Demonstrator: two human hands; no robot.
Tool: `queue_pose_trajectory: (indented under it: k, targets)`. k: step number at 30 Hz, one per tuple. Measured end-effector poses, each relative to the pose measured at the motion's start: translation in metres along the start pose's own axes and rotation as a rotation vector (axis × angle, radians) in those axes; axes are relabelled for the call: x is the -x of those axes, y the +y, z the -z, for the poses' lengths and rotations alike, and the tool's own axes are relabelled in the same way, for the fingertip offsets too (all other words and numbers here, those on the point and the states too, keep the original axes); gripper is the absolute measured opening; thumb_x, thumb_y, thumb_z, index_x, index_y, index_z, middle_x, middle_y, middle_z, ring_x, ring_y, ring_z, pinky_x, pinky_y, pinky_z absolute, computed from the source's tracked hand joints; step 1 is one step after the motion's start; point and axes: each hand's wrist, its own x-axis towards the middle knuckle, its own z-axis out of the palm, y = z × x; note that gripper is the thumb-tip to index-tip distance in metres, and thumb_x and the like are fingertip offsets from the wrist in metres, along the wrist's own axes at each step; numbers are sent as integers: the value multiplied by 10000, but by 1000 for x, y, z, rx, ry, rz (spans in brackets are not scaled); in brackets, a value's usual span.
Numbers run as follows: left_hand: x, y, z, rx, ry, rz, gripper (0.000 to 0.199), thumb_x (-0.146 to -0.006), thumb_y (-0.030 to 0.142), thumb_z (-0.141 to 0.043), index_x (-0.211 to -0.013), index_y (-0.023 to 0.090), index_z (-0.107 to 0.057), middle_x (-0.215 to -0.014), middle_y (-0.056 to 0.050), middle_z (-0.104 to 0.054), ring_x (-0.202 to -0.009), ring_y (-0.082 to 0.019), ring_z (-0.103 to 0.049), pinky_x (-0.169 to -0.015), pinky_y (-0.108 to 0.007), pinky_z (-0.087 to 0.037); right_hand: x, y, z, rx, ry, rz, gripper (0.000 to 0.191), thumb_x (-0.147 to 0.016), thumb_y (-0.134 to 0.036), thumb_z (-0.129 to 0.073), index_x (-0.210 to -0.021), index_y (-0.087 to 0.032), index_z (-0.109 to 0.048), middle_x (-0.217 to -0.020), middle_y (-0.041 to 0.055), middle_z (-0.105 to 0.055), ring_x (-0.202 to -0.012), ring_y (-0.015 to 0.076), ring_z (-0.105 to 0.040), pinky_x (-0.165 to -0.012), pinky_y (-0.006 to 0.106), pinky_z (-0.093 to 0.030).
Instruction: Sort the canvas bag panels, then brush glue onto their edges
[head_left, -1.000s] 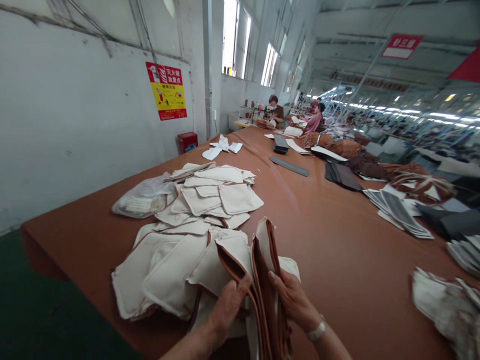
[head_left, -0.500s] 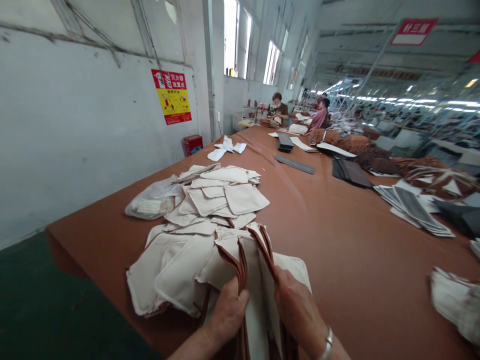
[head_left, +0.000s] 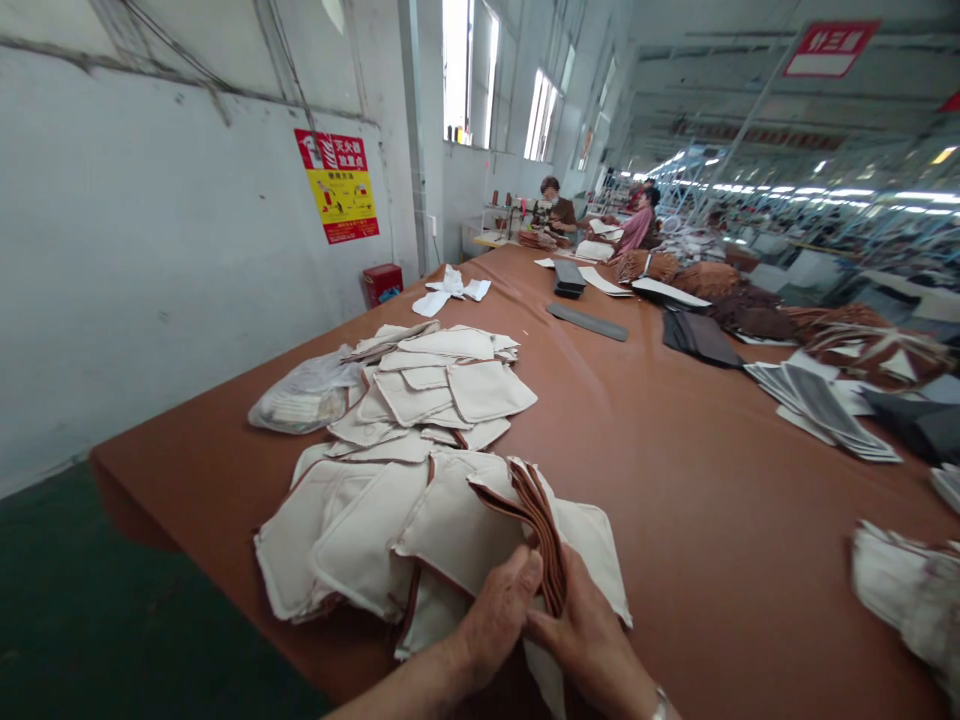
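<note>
1. Lowered since the earlier frame: the brown-bound canvas panel point(head_left: 480, 525) that stood upright between the hands now lies bent over, its brown edge binding point(head_left: 544, 530) bunched into a narrow ridge.
2. Left hand point(head_left: 499, 610): closed on the panel from the near left, with the thumb pressed against the bunched binding.
3. Right hand point(head_left: 589, 630): gripping the same panel from the right, just beside the left hand. A metal bracelet point(head_left: 660, 706) shows at the wrist.
4. Panel position: over the near edge of the brown worktop point(head_left: 697, 520), lying on the front of a loose pile of cream canvas panels point(head_left: 427, 420).
5. Left of the pile, touching it: a clear plastic bag point(head_left: 304, 395) with white contents. Farther along lie white fabric scraps point(head_left: 446, 290).
6. Right side of the worktop: stacked grey-and-white pieces point(head_left: 821, 415), dark grey strips point(head_left: 587, 321) and brown fringed bundles point(head_left: 705, 280).
7. Far end: two seated co-workers, one in a dark top point(head_left: 553, 210) and one in a pink top point(head_left: 637, 225), both well apart from the hands.
8. Wall at left: a red-and-yellow fire-safety poster point(head_left: 336, 185) above a small red box point(head_left: 382, 284).
</note>
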Motion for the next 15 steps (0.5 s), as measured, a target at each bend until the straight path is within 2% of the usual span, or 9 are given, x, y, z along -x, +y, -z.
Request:
queue_pose_trajectory:
  k: [2,3,5,7,9,10,12,15]
  targets:
    - [-4,-5,0,-178,-78,-51,469,-989,464,-323,-1276,196,-580,-1217,-83,-650,-1024,-223,-630,-975,-346,-473,-6,13,10,-49,8,-84,522,-776,-335,-625,-1262,-184,-507,-1114,97,-657,-1040,291,-606,-927,399,-467]
    - [-5,-9,3,-307,-94,-66,436,-977,450,-367,-1230,202,-621,-1179,-82,-670,-995,-222,-645,-946,-336,-494,-8,21,18,-70,21,-129,442,-796,-335,-578,-1204,-168,-546,-1038,94,-681,-966,288,-630,-879,398,-485]
    - [-5,-21,16,-549,-42,-78,367,-933,402,-471,-1146,183,-674,-1145,-109,-681,-1049,-252,-629,-969,-361,-483,-8,37,39,-145,30,-196,398,-813,-360,-530,-1142,-142,-582,-980,100,-703,-879,288,-649,-799,392,-508]
    - [-1,-34,39,-678,81,-71,390,-872,289,-547,-1227,148,-626,-1272,-156,-608,-1247,-313,-497,-1097,-461,-356,-2,49,65,-256,25,-239,469,-820,-407,-541,-1209,-146,-557,-1021,95,-708,-880,288,-656,-760,375,-519]
    - [6,-43,69,-862,116,-75,619,-770,143,-588,-1380,163,-488,-1466,-155,-433,-1415,-350,-251,-1165,-560,-158,9,54,91,-357,48,-289,552,-813,-447,-581,-1286,-170,-513,-1050,81,-709,-898,286,-657,-747,359,-523]
    - [10,-47,83,-1002,73,-83,738,-704,84,-605,-1415,199,-442,-1523,-127,-358,-1448,-359,-150,-1167,-590,-87,15,54,102,-369,67,-309,574,-809,-461,-594,-1301,-178,-505,-1050,77,-709,-889,284,-657,-735,353,-523]
    - [13,-54,108,-1300,-90,-105,804,-654,22,-605,-1404,263,-443,-1550,-82,-323,-1454,-374,-119,-1149,-627,-74,23,50,120,-290,124,-312,588,-803,-481,-600,-1304,-186,-508,-1023,74,-712,-852,275,-653,-710,344,-519]
    - [6,-60,126,-1550,-270,-222,539,-814,24,-515,-1303,249,-533,-1472,-87,-445,-1389,-378,-306,-1095,-644,-211,21,41,131,-63,224,-237,527,-818,-483,-568,-1258,-192,-541,-948,66,-711,-821,261,-641,-699,327,-502]
